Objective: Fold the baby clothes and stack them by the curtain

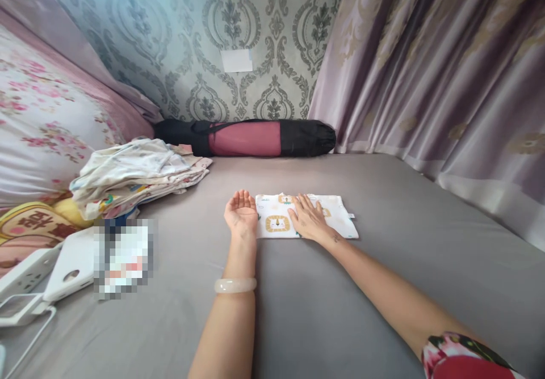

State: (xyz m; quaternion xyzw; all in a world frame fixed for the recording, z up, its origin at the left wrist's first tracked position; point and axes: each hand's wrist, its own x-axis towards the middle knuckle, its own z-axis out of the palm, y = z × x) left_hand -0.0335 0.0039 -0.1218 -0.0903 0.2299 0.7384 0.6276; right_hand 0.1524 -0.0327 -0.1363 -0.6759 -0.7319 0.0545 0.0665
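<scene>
A folded white cloth (336, 228) printed with lion faces lies flat on the grey sheet, a small tag sticking out at its right edge. My right hand (309, 218) rests palm down on the middle of it, fingers stretched out. Beside the cloth's left edge is my left hand (242, 211), palm up with the fingers slightly curled and nothing in them. Its edge is at the cloth's border; whether it presses on the fabric I cannot tell. A pale bangle (235, 286) circles my left wrist.
A pile of folded clothes (131, 166) sits at the left, near a yellow cushion (38, 220), a white power strip (29, 271) and a white device (76, 262). A black and pink rolled bag (244, 138) lies along the wall. Curtains (426, 72) hang at the right.
</scene>
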